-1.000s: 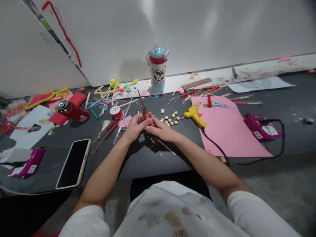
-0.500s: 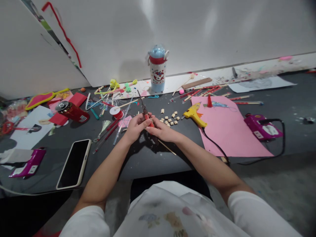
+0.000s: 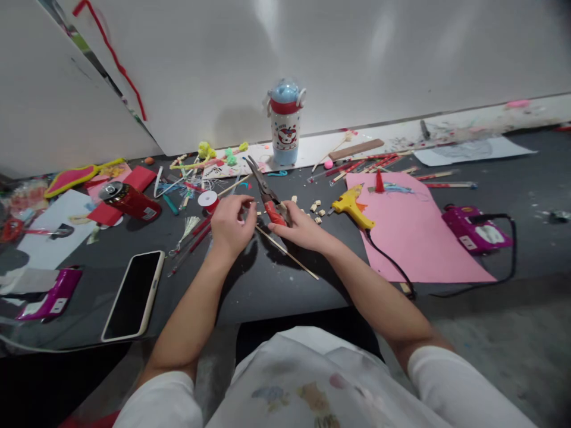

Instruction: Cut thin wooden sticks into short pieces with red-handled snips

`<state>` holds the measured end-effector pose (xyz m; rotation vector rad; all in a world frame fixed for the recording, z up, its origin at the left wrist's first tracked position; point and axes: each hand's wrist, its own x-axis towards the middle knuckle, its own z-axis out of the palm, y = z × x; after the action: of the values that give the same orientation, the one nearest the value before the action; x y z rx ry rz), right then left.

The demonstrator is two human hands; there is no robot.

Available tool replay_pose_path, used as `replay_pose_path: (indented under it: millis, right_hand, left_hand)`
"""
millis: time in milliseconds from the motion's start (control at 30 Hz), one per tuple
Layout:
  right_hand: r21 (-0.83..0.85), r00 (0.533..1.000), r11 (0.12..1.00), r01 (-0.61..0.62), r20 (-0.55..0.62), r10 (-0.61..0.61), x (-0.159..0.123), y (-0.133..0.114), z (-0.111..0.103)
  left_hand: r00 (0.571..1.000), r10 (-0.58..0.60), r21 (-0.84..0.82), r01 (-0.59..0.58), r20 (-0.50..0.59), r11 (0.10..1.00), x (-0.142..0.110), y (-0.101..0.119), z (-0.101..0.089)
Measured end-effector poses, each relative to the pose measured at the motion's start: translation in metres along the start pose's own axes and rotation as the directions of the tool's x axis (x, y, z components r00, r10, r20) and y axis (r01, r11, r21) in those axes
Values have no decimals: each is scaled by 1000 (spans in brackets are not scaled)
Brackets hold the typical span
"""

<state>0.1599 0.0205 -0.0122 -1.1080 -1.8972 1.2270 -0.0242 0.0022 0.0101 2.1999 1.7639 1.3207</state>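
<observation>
My right hand (image 3: 306,227) is wrapped round the red handles of a pair of pliers (image 3: 271,205). The metal jaws are spread apart and point up and to the left. My left hand (image 3: 232,224) is beside the pliers with fingers curled in a pinch; what they hold, if anything, cannot be made out. A thin wooden stick (image 3: 288,252) lies slanting on the dark table just below both hands, its upper end close to my left fingertips. Several short cut wooden pieces (image 3: 316,206) lie behind my right hand, partly hidden by it.
Right of my hands, a yellow glue gun (image 3: 352,207) rests partly on a pink sheet (image 3: 419,244). A water bottle (image 3: 285,128) stands at the back. A red can (image 3: 131,202) lies tipped on the left, with a phone (image 3: 134,296) nearer me and a ribbon spool (image 3: 209,201) between.
My left hand has come off the pliers and moved left. The pliers, now in my right hand alone, have opened their jaws. More of the wooden stick shows.
</observation>
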Motion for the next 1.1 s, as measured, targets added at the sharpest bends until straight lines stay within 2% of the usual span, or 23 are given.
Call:
replay_pose_path:
  millis: [67, 133, 467, 600, 833, 1100]
  right_hand:
    - [-77, 1000, 997, 21, -5, -22, -1, -2, -4]
    - [-142, 999, 989, 52, 3, -52, -2, -5, -8]
    - [-290, 988, 948, 134, 108, -106, -6, -12, -15]
    - [-281, 988, 950, 138, 110, -110, -6, -10, -16]
    - [-279, 985, 948, 154, 114, -126, -7, -9, -17]
    - [-229, 983, 962, 150, 140, -120, -7, -9, -17]
  left_hand:
    - [989, 63, 141, -44, -131, 989, 2, -3, -3]
    - [979, 101, 202, -64, -180, 977, 5, -8, -4]
    - [999, 48, 229, -41, -24, 973, 8, -27, -4]
    - [997, 66, 160, -70, 30, 985, 9, -28, -7]
    - [985, 134, 134, -147, 105, 980, 11, -29, -11]
    - [972, 159, 95, -177, 171, 980, 13, -28, -17]
